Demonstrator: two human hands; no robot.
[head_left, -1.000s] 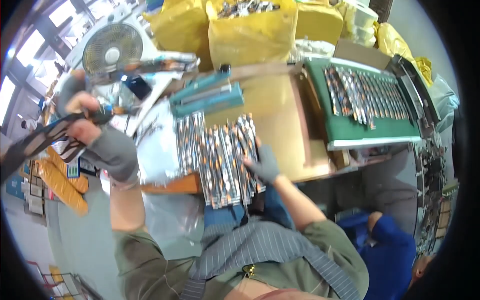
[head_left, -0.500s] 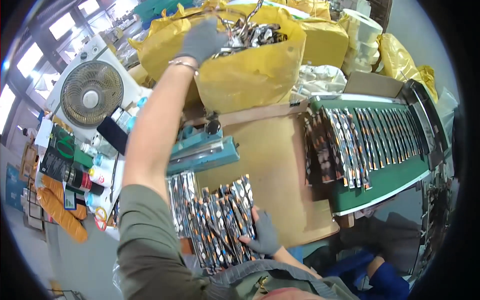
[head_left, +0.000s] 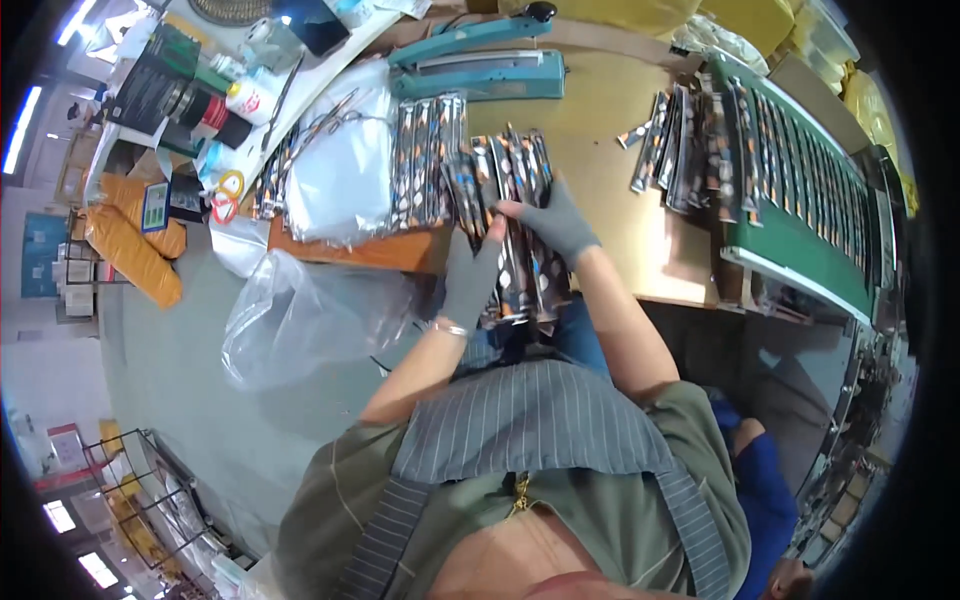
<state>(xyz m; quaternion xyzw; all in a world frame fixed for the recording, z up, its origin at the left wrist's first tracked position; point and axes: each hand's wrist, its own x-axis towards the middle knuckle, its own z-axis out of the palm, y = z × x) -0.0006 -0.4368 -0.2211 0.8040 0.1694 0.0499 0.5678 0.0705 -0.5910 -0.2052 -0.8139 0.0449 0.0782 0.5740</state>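
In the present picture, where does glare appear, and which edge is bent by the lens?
In the head view, glare whitens the clear plastic pile and part of the tan table; also there, the brown ledge behind the teal sealer bows.

My gloved left hand (head_left: 470, 275) and right hand (head_left: 560, 225) hold slim packets (head_left: 513, 258) between them at the frame's centre. A blue-green sealer (head_left: 490, 78) sits at upper centre, clear bags (head_left: 340, 185) lie upper left, and a green belt (head_left: 787, 248) bearing packet rows (head_left: 800, 160) stands upper right.
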